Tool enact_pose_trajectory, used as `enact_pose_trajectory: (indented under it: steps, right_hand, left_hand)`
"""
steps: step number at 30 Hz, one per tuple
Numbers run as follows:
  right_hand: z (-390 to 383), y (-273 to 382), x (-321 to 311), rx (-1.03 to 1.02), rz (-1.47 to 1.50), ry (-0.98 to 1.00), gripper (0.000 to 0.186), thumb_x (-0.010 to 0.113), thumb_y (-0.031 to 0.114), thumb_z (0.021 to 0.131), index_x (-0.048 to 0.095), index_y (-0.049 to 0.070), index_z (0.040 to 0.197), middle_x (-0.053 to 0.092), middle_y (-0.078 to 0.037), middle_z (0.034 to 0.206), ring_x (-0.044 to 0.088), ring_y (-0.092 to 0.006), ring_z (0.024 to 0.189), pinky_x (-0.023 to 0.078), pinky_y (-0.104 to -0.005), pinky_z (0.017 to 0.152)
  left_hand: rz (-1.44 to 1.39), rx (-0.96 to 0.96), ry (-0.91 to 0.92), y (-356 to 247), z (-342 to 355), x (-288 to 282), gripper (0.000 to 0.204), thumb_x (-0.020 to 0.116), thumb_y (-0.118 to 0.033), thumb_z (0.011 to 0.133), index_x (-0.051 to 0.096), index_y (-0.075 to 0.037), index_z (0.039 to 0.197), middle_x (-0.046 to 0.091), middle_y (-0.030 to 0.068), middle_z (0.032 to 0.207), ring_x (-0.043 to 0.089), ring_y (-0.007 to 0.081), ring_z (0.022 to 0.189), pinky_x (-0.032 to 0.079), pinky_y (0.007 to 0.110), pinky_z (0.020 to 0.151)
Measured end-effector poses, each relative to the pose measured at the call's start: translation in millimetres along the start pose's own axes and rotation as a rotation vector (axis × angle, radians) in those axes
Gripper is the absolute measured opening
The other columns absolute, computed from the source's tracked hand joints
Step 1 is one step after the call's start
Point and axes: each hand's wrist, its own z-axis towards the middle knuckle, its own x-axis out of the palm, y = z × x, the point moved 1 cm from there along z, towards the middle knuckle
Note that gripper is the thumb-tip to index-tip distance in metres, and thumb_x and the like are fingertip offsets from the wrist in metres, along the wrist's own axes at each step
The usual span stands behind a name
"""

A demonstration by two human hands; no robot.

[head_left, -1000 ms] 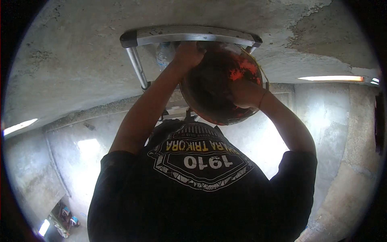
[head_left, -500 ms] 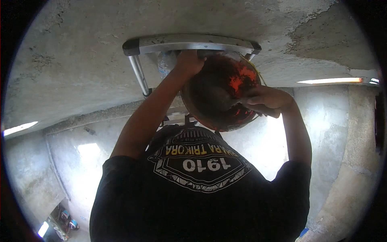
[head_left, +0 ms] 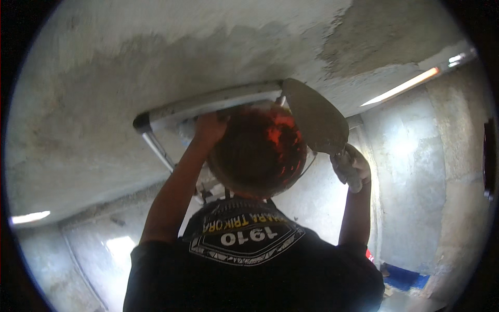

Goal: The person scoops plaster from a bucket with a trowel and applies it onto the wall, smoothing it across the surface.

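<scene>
My right hand (head_left: 354, 166) is closed around the handle of a trowel (head_left: 318, 117). Its broad grey blade is raised beside the bucket's right rim, overlapping the right end of the ladder's top bar. In front of my chest is a round bucket (head_left: 283, 138), dark inside with red-orange patches where the wall shows through. My left hand (head_left: 209, 129) grips the bucket at its upper left rim; some of those fingers are hidden. The metal ladder's top bar (head_left: 213, 101) runs just beyond the bucket.
Past the ladder rises a grey plastered wall (head_left: 156, 67) with darker, damp-looking patches and a rough-edged area at upper right. A ladder leg (head_left: 157, 151) slants down on the left. Far below at lower right lies something blue (head_left: 405, 278).
My right hand has lifted the trowel out of the bucket and moved it right, its blade now upright. The left hand stays on the bucket. The whole view has tilted and shifted.
</scene>
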Motion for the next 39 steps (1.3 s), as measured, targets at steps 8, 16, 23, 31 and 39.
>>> enact_pose_trajectory:
  steps: [8, 16, 23, 31, 39]
  right_hand:
    - [6.9, 28.3, 45.3, -0.465, 0.256, -0.085, 0.071, 0.073, 0.027, 0.074, 0.042, -0.006, 0.128, 0.057, -0.018, 0.091, 0.06, -0.0195, 0.06, 0.048, -0.0268, 0.04]
    - [73.6, 85.8, 94.4, -0.907, -0.55, -0.72, 0.048, 0.065, 0.002, 0.079, 0.051, 0.0, 0.126, 0.058, -0.015, 0.101, 0.059, -0.02, 0.072, 0.048, -0.0273, 0.063]
    - [137.5, 84.7, 82.0, -1.187, -1.195, -0.819, 0.048, 0.063, 0.003, 0.081, 0.048, 0.0, 0.127, 0.055, -0.025, 0.103, 0.056, -0.0416, 0.091, 0.047, -0.0406, 0.08]
    - [161.2, 65.0, 72.0, -1.146, -1.196, -0.746, 0.049, 0.06, 0.004, 0.083, 0.042, 0.0, 0.128, 0.053, -0.029, 0.109, 0.055, -0.0465, 0.097, 0.046, -0.0494, 0.079]
    - [127.1, 38.7, 63.8, -1.007, -1.011, -0.633, 0.046, 0.056, 0.002, 0.084, 0.045, 0.001, 0.128, 0.054, -0.018, 0.091, 0.055, -0.03, 0.078, 0.046, -0.0364, 0.072]
  left_hand:
    - [-0.021, 0.141, -0.074, 6.7, -15.5, 2.4, 0.067, 0.071, -0.029, 0.077, 0.043, -0.004, 0.133, 0.04, 0.0255, 0.138, 0.033, 0.0426, 0.131, 0.026, 0.048, 0.11]
    - [0.024, 0.052, -0.094, 10.1, -15.1, 1.4, 0.061, 0.071, -0.025, 0.076, 0.047, -0.003, 0.128, 0.047, 0.0265, 0.131, 0.042, 0.044, 0.123, 0.035, 0.048, 0.103]
    - [0.06, 0.181, -0.191, 10.9, -8.8, 2.1, 0.061, 0.071, -0.026, 0.076, 0.048, -0.002, 0.127, 0.048, 0.0271, 0.128, 0.043, 0.0442, 0.122, 0.035, 0.049, 0.102]
    - [-0.027, 0.065, -0.098, 5.1, -9.9, -0.8, 0.066, 0.075, -0.027, 0.073, 0.049, -0.002, 0.128, 0.046, 0.0256, 0.132, 0.039, 0.0435, 0.126, 0.031, 0.048, 0.106]
    - [0.04, 0.146, -0.159, 22.0, -10.0, 6.1, 0.064, 0.073, -0.029, 0.074, 0.049, -0.003, 0.128, 0.047, 0.0238, 0.132, 0.042, 0.0428, 0.124, 0.033, 0.047, 0.106]
